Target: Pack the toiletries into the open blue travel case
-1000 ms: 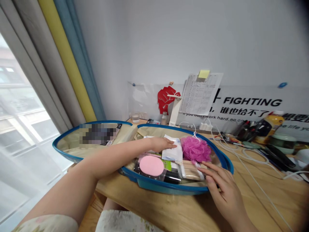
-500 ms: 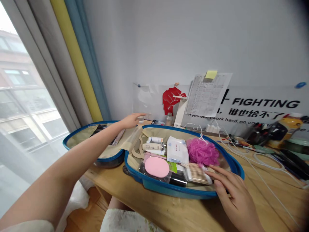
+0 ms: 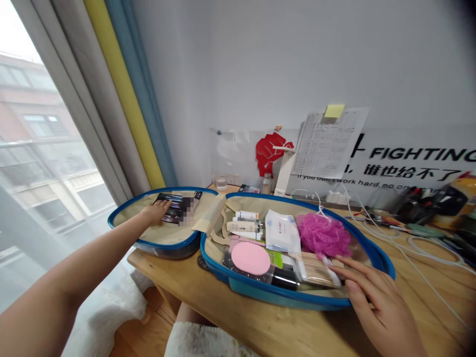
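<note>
Left hand point(image 3: 154, 212), open and palm-down, flat on a dark printed packet point(image 3: 174, 208), partly blurred, inside the left half of an open blue-rimmed travel case point(image 3: 163, 189). Right hand point(image 3: 375, 297), also open, gripping nothing, fingers point(image 3: 353, 271) resting over the right half's edge, just beside a pack of cotton swabs point(image 3: 316, 270). In that half, a pink bath pouf point(image 3: 323, 235), round pink sponge point(image 3: 250, 258), white tubes point(image 3: 241, 226), and a packet of wipes point(image 3: 282, 232). Case on a wooden desk point(image 3: 238, 329).
</note>
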`<state>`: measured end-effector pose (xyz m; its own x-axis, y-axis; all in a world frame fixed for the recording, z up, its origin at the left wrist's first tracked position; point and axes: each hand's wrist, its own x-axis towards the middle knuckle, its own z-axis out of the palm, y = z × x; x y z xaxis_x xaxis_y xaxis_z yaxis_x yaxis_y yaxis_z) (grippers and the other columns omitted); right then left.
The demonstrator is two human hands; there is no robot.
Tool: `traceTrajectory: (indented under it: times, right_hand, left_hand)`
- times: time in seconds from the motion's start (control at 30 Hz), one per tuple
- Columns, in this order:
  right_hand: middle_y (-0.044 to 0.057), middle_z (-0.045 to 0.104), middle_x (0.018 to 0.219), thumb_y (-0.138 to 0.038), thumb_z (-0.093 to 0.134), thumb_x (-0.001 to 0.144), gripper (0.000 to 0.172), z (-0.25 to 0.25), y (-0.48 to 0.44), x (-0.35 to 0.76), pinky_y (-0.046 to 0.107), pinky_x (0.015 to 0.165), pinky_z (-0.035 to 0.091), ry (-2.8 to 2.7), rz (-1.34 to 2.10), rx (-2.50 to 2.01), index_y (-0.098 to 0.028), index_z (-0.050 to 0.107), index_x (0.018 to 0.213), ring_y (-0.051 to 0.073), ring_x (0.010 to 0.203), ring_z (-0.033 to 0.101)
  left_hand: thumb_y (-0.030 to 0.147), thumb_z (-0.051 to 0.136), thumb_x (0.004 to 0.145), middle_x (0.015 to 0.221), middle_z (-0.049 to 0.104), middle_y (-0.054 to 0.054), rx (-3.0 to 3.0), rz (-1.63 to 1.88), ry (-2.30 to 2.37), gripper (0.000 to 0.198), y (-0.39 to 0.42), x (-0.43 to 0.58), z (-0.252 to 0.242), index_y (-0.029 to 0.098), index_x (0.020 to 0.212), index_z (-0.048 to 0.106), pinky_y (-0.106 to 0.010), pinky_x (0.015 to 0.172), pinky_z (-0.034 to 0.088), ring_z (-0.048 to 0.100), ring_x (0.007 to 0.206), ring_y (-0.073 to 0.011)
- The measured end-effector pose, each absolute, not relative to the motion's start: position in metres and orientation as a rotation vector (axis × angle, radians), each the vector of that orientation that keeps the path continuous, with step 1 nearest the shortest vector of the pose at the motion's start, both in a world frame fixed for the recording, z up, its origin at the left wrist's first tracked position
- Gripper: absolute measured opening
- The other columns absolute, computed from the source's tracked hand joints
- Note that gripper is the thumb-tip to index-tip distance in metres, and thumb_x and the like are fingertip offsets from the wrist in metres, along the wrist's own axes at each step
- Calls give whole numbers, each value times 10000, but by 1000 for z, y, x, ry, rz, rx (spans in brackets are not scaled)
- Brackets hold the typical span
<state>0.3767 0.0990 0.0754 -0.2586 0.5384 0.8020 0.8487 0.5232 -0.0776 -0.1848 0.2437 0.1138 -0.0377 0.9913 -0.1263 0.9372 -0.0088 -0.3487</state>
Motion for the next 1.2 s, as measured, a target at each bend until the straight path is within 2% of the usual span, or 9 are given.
traceTrajectory:
  times: [0.2,0.37,0.47,0.67,0.8,0.9,1.03,1.1,1.2]
  right_hand:
    - [51,676,1022,-384,411,879,312,74,97,377,369,774,466,-1934,-422,-1205,-256,686,954,214,917,619]
    - [42,676,1023,-367,420,882,294,76,97,376,364,776,461,-1927,-432,-1180,-257,683,955,205,914,616]
    - [38,677,1022,-369,421,885,291,76,97,375,361,772,456,-1916,-445,-1164,-259,682,953,201,915,616]
    - [31,679,1035,-378,419,882,297,76,96,376,362,778,459,-1933,-426,-1195,-266,684,956,201,930,619]
    - [25,681,1029,-359,425,885,284,77,95,375,356,775,459,-1922,-450,-1176,-270,684,957,195,932,621]
    - [25,682,1027,-351,428,888,279,78,95,374,351,772,456,-1923,-457,-1161,-269,682,968,192,932,620]
    - [34,677,1036,-352,420,891,291,77,96,374,358,782,456,-1924,-436,-1160,-265,687,965,197,934,621]
    - [41,677,1036,-359,413,891,303,77,96,374,366,790,457,-1914,-423,-1183,-262,693,957,203,936,621]
    - [47,678,1037,-360,412,890,307,77,96,374,369,791,459,-1911,-422,-1199,-257,694,955,207,939,620]
  left_hand:
    - [183,595,673,1464,352,-195,-2155,516,-2014,836,248,-186,113,162,1446,278,-415,981,418,397,1312,-321]
    - [157,484,704,1446,393,-173,-2198,445,-1997,744,238,-186,114,100,1427,316,-348,1033,373,399,1319,-271]
    - [151,423,740,1423,435,-149,-2122,321,-2081,651,234,-187,118,104,1388,381,-333,1016,388,454,1276,-249]
    - [234,386,816,1193,636,-113,-1970,159,-2217,503,233,-184,136,156,1304,477,-300,865,471,614,1060,-244]
    - [281,332,863,1120,671,-98,-1884,-40,-2263,451,221,-179,155,188,1265,517,-314,817,485,635,1002,-263]
    - [256,318,856,1226,624,-65,-1913,-209,-2174,489,205,-170,169,209,1314,481,-325,893,471,604,1075,-250]
    - [196,362,811,1425,454,3,-2238,-424,-1723,571,193,-140,180,214,1380,417,-314,1102,311,409,1310,-193]
    - [181,335,838,1457,409,12,-2368,-442,-1575,562,194,-115,181,226,1394,404,-342,1139,256,338,1357,-177]
    - [183,318,880,1470,388,-4,-2560,-399,-1371,527,203,-71,175,249,1395,407,-374,1145,246,308,1375,-169]
